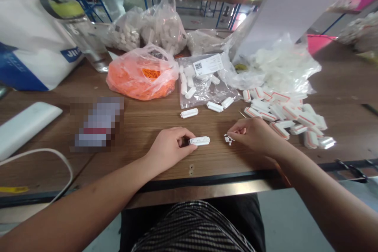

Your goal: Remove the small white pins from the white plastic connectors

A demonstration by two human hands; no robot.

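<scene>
My left hand [169,145] rests on the wooden table [141,122] and pinches one end of a small white plastic connector [200,140] lying flat. My right hand [255,136] is closed in a pinch over a few tiny white pieces [228,139] just right of the connector. A pile of white connectors with orange inserts [288,116] lies right of my right hand. Plain white connectors [189,113] lie loose beyond my hands.
An orange-filled plastic bag [141,75], a clear labelled bag of white parts [203,78] and more bags [153,27] sit farther back. A water bottle [79,31] stands back left. A white flat object [23,126] and a cable [44,153] lie at left.
</scene>
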